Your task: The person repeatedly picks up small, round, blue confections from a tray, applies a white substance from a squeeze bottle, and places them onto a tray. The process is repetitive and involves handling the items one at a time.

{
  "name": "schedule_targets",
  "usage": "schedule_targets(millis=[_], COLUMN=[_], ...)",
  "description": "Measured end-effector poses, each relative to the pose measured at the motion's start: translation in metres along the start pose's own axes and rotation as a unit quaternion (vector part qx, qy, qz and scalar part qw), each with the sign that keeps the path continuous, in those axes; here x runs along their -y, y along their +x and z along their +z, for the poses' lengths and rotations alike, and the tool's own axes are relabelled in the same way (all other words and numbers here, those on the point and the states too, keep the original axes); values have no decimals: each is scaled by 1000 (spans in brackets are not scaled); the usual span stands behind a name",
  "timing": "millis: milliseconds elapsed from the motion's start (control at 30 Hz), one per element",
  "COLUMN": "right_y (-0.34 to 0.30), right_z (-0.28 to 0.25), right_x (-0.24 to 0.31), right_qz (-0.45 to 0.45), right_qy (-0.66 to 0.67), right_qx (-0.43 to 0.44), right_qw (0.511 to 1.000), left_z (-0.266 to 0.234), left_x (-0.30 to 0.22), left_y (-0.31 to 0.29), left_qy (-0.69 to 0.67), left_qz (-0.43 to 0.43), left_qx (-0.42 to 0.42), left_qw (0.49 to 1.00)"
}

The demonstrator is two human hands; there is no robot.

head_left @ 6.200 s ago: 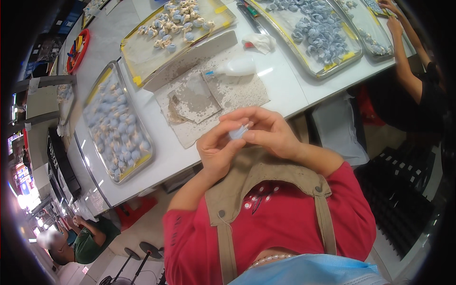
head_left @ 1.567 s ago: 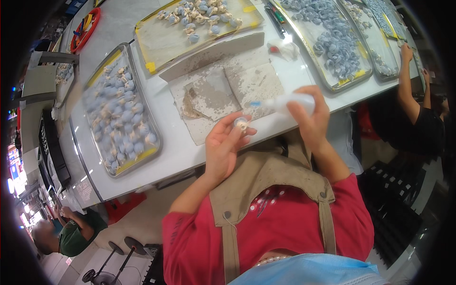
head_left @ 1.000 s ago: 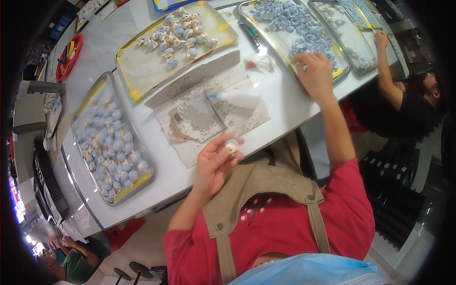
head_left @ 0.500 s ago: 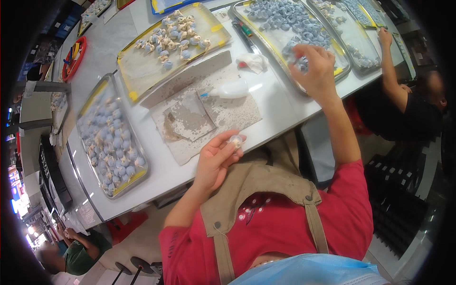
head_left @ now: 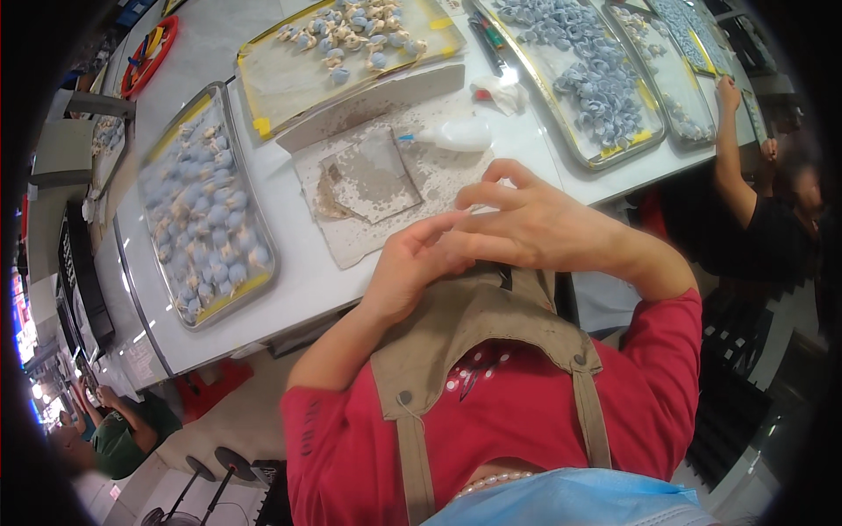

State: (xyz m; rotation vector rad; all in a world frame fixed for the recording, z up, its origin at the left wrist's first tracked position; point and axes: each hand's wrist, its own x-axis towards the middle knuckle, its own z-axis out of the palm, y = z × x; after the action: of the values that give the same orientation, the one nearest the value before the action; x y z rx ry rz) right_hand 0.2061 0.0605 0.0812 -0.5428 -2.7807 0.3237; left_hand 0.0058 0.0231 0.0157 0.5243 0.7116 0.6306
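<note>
My left hand [head_left: 402, 273] is in front of my apron at the table's near edge, fingers bent and pinched together. The small cream-and-pale figurine piece seen in it half a second ago is now hidden behind the fingers. Against it, my right hand [head_left: 561, 230] has its thumb and index finger drawn in at the left fingertips; what they pinch, if anything, is hidden. Just beyond lies a stained cardboard sheet [head_left: 351, 250] with a smaller square piece [head_left: 381, 175] on it. A white squeeze bottle [head_left: 465, 135] with a blue tip rests on its side there.
A metal tray [head_left: 561, 74] of loose blue cup-shaped pieces stands at the right. Left is a tray [head_left: 273, 263] of blue-and-cream figurines; a paper-lined board [head_left: 285, 88] holds more. A crumpled tissue [head_left: 509, 95] lies between. A co-worker's arm [head_left: 735, 175] reaches in at the right.
My right hand has come from the tray of blue pieces down to my left hand, and they now meet. The view has shifted, so the table sits higher.
</note>
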Motion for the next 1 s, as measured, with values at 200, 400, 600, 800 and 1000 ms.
schedule_targets(millis=[200, 400, 600, 800, 1000], right_y=[-5, -10, -7, -16, -22], right_z=[21, 66, 51, 50, 52], right_x=[10, 33, 46, 31, 13], right_qz=[154, 255, 277, 257, 261], right_qy=[35, -8, -16, 25, 420], right_qx=[-150, -296, -294, -279, -281], right_qw=[976, 921, 915, 925, 823], left_z=[-3, 5, 6, 1, 9], left_x=[10, 14, 17, 17, 9], left_y=[-6, -8, -7, -9, -7], left_qy=[32, 49, 166, 296, 241], left_qz=[122, 205, 258, 258, 280], left_qx=[-59, -65, -66, -93, 0], left_qw=[990, 975, 949, 915, 929])
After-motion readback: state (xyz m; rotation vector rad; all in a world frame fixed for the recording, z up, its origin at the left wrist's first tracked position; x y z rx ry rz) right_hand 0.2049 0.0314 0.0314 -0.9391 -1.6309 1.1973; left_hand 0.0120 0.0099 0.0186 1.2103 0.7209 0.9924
